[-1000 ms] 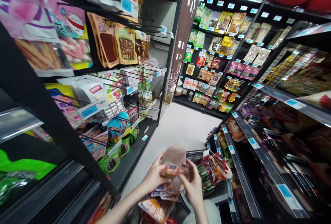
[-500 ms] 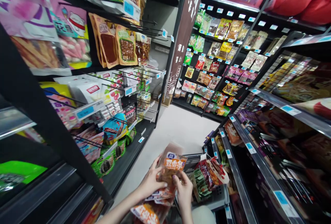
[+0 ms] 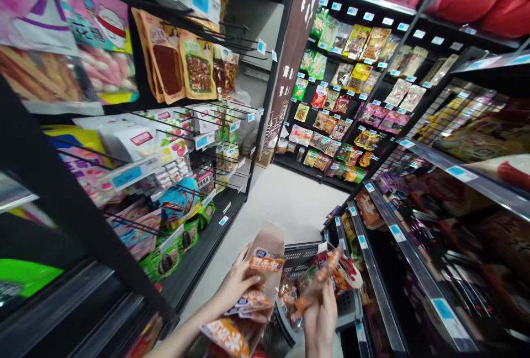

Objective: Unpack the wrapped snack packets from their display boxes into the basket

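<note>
My left hand (image 3: 236, 283) is closed on a stack of orange and brown snack packets (image 3: 256, 283), thumb across the front one. My right hand (image 3: 321, 314) is closed on a single snack packet (image 3: 321, 281) held apart from the stack, tilted up to the right. Both hands are low in the view, above a dark shopping basket (image 3: 300, 253) that holds several red and green packets (image 3: 343, 270). More packets (image 3: 232, 336) hang below my left forearm.
A narrow shop aisle with a pale floor (image 3: 285, 198) runs ahead. Black shelving with hanging snack bags stands on the left (image 3: 165, 148), at the far end (image 3: 343, 87) and on the right (image 3: 434, 192). Blue price tags line the shelf edges.
My right hand has drawn one packet off the stack and moved it to the right. The stack in my left hand stays about where it was.
</note>
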### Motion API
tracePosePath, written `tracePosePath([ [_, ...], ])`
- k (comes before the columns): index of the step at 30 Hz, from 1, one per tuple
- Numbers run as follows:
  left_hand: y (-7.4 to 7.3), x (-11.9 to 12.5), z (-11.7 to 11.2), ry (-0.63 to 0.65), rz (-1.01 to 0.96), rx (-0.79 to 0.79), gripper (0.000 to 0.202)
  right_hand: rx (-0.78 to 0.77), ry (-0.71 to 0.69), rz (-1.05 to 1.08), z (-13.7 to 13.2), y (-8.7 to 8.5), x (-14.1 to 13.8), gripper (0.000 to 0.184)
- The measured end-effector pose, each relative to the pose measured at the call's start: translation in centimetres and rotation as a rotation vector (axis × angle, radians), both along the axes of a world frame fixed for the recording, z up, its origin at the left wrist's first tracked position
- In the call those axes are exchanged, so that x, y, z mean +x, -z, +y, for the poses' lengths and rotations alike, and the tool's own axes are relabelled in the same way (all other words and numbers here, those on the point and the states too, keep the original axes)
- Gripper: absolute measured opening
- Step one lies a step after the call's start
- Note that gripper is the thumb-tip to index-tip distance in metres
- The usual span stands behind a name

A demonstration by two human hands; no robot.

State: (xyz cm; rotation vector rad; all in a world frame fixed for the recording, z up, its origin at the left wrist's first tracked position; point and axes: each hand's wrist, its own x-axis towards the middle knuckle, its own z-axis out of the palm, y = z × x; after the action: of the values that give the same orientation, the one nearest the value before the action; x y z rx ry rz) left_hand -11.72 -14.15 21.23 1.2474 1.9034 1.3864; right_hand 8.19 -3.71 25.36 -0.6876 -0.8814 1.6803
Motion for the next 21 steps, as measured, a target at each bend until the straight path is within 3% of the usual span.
tracePosePath([
  [3, 0.2, -0.4, 0.0, 0.004, 0.012, -0.024, 0.039, -0.218, -0.379, 0.554, -0.6, -1.7, 1.9, 0.034],
  [5, 0.3, -0.4, 0.1, 0.015, 0.031, -0.027, 0.038, -0.219, -0.61, 0.843, -1.3, -2.2, 2.6, 0.039],
  [8, 0.4, -0.1, 0.2, 0.018, 0.049, -0.035, 0.042, -0.183, -0.765, 1.033, -2.1, -2.5, 2.9, 0.03],
  [12, 0.2, 0.3, 0.1, 0.025, 0.074, -0.046, 0.043, -0.217, -0.68, 0.998, -2.9, -3.5, 2.9, 0.026],
  [17, 0.1, 0.3, 0.0, 0.02, 0.097, -0.046, 0.043, -0.42, -0.431, 0.882, -3.3, -5.0, 3.5, 0.025],
  [21, 0.2, 0.3, 0.0, 0.013, 0.103, -0.043, 0.041, -0.431, -0.323, 0.804, -3.7, -5.3, 3.5, 0.018],
])
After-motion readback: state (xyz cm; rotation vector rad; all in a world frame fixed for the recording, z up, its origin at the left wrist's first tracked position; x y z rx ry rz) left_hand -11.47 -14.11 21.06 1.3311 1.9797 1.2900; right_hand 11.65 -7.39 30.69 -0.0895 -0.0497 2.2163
